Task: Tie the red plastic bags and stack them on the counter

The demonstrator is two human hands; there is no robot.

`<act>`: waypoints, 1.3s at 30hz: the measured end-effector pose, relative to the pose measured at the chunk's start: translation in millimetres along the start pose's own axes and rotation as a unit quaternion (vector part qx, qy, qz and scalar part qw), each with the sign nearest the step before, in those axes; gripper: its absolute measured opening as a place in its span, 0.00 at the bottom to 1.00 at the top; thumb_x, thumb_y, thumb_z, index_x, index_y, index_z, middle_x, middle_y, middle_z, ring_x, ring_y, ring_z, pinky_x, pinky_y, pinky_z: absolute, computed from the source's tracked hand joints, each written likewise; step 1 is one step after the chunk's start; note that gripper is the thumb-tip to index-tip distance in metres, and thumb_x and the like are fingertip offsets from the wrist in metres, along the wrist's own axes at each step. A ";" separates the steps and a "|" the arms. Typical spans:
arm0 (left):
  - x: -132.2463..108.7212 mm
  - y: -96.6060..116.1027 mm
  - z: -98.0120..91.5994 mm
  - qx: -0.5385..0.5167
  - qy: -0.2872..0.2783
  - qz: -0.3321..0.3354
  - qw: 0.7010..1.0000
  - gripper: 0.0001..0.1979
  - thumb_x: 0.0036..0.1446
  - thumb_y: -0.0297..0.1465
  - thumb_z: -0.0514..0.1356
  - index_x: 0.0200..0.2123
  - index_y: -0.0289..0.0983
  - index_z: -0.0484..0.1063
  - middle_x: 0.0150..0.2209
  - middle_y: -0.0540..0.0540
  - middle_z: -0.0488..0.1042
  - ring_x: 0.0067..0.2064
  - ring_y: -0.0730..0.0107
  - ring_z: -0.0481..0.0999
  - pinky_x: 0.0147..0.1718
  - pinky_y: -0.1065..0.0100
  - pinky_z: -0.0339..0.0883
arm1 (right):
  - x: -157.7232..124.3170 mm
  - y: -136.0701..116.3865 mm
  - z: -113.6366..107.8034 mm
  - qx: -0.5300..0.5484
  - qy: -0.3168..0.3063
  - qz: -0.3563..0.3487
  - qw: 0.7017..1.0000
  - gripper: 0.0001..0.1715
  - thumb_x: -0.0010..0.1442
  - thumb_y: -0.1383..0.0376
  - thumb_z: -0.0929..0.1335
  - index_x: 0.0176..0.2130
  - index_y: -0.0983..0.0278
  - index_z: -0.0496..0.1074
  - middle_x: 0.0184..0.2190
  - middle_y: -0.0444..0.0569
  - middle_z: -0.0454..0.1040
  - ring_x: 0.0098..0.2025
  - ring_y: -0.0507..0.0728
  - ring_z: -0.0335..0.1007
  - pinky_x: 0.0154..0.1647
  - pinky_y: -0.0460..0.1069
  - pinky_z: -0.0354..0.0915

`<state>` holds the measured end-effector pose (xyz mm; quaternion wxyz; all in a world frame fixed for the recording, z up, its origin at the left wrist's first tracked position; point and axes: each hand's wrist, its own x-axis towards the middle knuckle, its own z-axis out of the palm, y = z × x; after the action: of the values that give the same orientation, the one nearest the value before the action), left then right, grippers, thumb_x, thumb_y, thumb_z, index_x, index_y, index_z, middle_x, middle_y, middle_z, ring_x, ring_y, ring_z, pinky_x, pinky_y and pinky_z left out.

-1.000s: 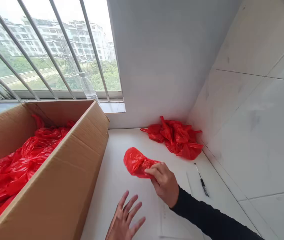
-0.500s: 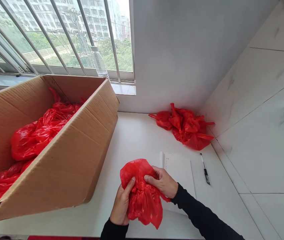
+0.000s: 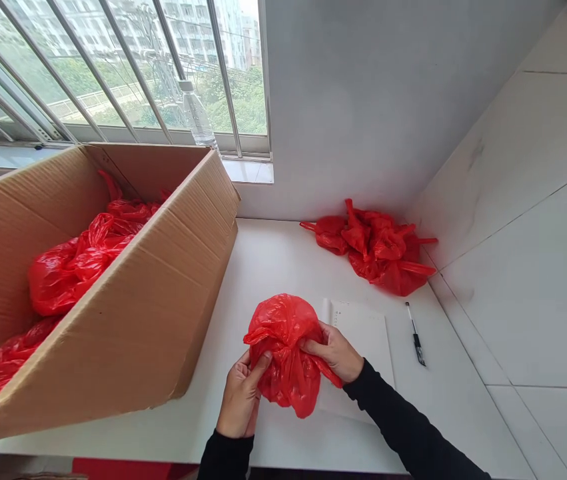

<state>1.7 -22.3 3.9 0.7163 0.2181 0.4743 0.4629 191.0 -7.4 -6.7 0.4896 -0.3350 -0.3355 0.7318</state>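
Note:
Between my two hands is a crumpled red plastic bag (image 3: 288, 353), held up over the front of the white table. My left hand (image 3: 243, 393) grips its lower left side, with the thumb pressed on the front. My right hand (image 3: 336, 350) pinches it at the upper right, thumb in front and the other fingers partly hidden behind. A strip of the bag sticks out below my right hand. Whether anything is inside the bag I cannot tell. An open notebook (image 3: 363, 333) lies partly under my right hand and forearm.
On the left stands a large open cardboard box (image 3: 163, 300) with several red bags (image 3: 78, 267) inside. More red bags (image 3: 383, 250) are piled against the back wall. A pen (image 3: 416, 337) lies right of the notebook. A water bottle (image 3: 197, 117) stands on the windowsill.
The bag has moved slightly up and its upper part now looks rounder and fuller. Both hands still hold it, the grip slightly shifted. The whole view has tilted slightly.

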 end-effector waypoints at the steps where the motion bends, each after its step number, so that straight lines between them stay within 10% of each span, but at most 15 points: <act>1: 0.8 0.1 -0.5 0.002 0.000 -0.003 1.000 0.26 0.46 0.37 0.73 0.48 0.34 0.77 0.42 0.39 0.82 0.45 0.53 0.81 0.45 0.60 0.74 | 0.1 0.0 1.0 0.014 0.013 -0.009 1.000 0.21 0.56 0.61 0.76 0.48 0.63 0.73 0.46 0.52 0.78 0.46 0.60 0.75 0.53 0.56 0.66; 9: -0.6 4.5 0.5 0.004 0.053 0.000 0.999 0.23 0.49 0.46 0.69 0.43 0.36 0.79 0.39 0.41 0.83 0.46 0.50 0.81 0.46 0.57 0.73 | -5.7 4.3 -0.6 0.049 -0.012 0.137 0.989 0.22 0.55 0.58 0.75 0.48 0.66 0.75 0.42 0.53 0.79 0.41 0.56 0.76 0.44 0.51 0.68; 16: -5.0 -1.8 0.5 0.034 0.030 0.037 0.998 0.15 0.41 0.30 0.73 0.36 0.39 0.79 0.38 0.44 0.83 0.48 0.46 0.78 0.50 0.53 0.70 | -1.9 0.7 2.5 0.048 0.013 0.033 0.998 0.25 0.47 0.66 0.78 0.46 0.62 0.75 0.41 0.48 0.80 0.43 0.59 0.75 0.48 0.53 0.67; 25: -3.3 -4.4 0.7 -0.019 0.007 -0.024 1.000 0.23 0.51 0.47 0.68 0.43 0.36 0.79 0.43 0.41 0.82 0.50 0.50 0.78 0.48 0.59 0.71 | -4.1 6.3 3.8 -0.004 0.035 0.044 0.998 0.23 0.62 0.49 0.70 0.47 0.64 0.76 0.41 0.51 0.79 0.43 0.58 0.76 0.49 0.53 0.67; 39: -3.1 -1.0 11.6 0.027 0.042 0.025 0.998 0.19 0.45 0.34 0.72 0.42 0.38 0.79 0.43 0.43 0.82 0.50 0.48 0.78 0.49 0.58 0.71 | -13.2 5.0 0.3 -0.027 -0.053 0.043 0.997 0.32 0.58 0.55 0.74 0.58 0.58 0.67 0.54 0.53 0.74 0.52 0.61 0.73 0.56 0.59 0.67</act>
<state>12.0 -24.0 9.9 0.6782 0.2299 0.5107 0.4759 192.2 -21.3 -8.5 0.4302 -0.3228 -0.3657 0.7596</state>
